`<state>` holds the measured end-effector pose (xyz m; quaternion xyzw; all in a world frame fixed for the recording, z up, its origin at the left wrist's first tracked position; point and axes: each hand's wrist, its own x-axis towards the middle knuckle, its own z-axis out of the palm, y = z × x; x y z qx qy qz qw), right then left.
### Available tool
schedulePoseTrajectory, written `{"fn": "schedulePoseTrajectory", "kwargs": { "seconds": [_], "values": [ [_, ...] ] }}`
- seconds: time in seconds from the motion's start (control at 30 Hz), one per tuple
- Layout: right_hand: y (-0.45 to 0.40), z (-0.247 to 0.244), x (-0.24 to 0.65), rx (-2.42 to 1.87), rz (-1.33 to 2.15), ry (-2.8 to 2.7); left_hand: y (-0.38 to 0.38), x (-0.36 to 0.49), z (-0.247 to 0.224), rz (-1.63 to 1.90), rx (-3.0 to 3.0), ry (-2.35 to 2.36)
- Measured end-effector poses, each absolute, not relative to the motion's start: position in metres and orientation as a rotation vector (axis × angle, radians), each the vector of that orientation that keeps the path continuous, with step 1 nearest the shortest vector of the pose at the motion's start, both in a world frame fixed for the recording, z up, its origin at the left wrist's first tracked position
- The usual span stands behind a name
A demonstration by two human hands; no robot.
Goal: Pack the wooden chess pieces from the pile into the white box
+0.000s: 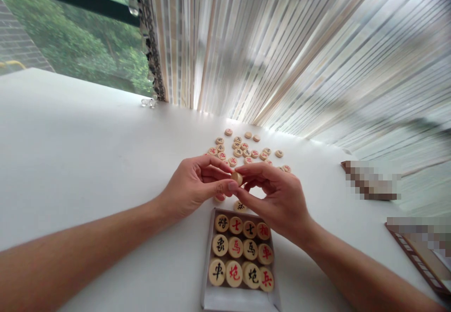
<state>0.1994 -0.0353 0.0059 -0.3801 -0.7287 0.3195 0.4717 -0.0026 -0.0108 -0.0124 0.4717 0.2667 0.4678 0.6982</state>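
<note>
Between the fingertips of both hands is a round wooden xiangqi piece (pixel 237 178), its plain side showing. My left hand (pixel 197 178) pinches it from the left with thumb and fingers. From the right, my right hand (pixel 275 190) grips the same piece. Just below the hands lies an open box (pixel 232 299) holding rows of xiangqi pieces with red and black characters, some of them stacked. One loose piece with a black character (pixel 240 206) lies at the box's far edge, and another (pixel 220 198) is partly covered by my left hand.
Several loose xiangqi pieces (pixel 238 152) are scattered on the white table (pixel 105 161) beyond my hands. A string curtain (pixel 225 44) hangs at the table's far edge, beside a window (pixel 88 35). Two brown-edged, partly blurred objects (pixel 368 183) are at the right.
</note>
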Motion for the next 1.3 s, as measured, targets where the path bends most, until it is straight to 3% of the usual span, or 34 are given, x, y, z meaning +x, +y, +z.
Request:
{"fn": "schedulePoseTrajectory", "kwargs": {
  "seconds": [0.2,0.83,1.3],
  "values": [
    [-0.034,0.006,0.198,-0.911,1.059,-1.611,-0.011,-0.004,-0.012,1.060,1.048,0.569],
    [-0.029,0.016,0.194,-0.974,1.390,-1.309,-0.013,-0.003,-0.008,1.105,1.075,0.681],
    [-0.026,0.012,0.197,-1.055,1.408,-1.250,-0.018,-0.001,-0.012,1.107,1.270,0.690]
  ]
}}
